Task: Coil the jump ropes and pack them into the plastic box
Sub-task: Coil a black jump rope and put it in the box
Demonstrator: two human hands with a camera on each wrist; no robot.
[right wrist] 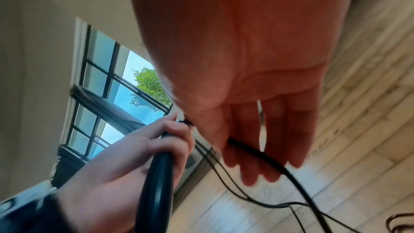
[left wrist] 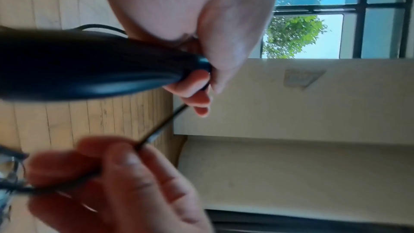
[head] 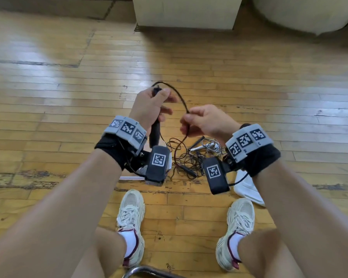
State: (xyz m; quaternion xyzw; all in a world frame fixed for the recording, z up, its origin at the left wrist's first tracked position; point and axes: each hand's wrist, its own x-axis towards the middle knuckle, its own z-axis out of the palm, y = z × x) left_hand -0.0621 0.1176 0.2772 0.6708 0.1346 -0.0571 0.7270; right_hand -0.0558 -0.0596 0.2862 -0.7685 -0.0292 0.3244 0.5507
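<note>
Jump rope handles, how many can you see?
4, maybe more. One thick black handle is in the left hand. On the wooden floor lie a slim black one, a white one and another black one. The tangle may hide others.

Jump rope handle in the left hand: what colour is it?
Glossy black plastic handle, gripped by the left hand; clearest in the left wrist view.
</note>
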